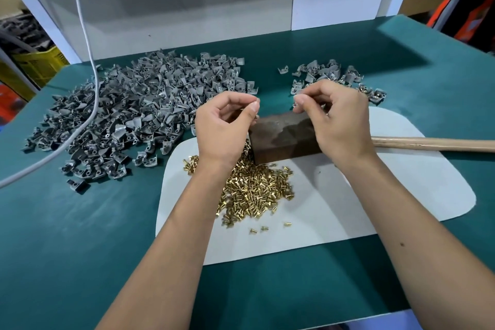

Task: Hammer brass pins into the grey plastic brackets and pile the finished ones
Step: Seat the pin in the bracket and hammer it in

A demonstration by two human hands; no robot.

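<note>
Hands: left hand (225, 126) pinched a pin, right hand (332, 120) pinched a bracket, above the block (284, 136) | risk: pin slips into the pin pile (251, 190) | hammer handle (434, 143) lay untouched.

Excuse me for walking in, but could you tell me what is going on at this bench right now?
A person is fitting brass pins into grey plastic brackets. Both hands are raised over the dark block: the left hand pinches something small, apparently a pin, and the right hand pinches a bracket. The loose pins lie heaped on the white mat, the big bracket pile is to the left, and a smaller pile sits behind the right hand. A wooden handle, likely the hammer's, lies untouched at right.
</note>
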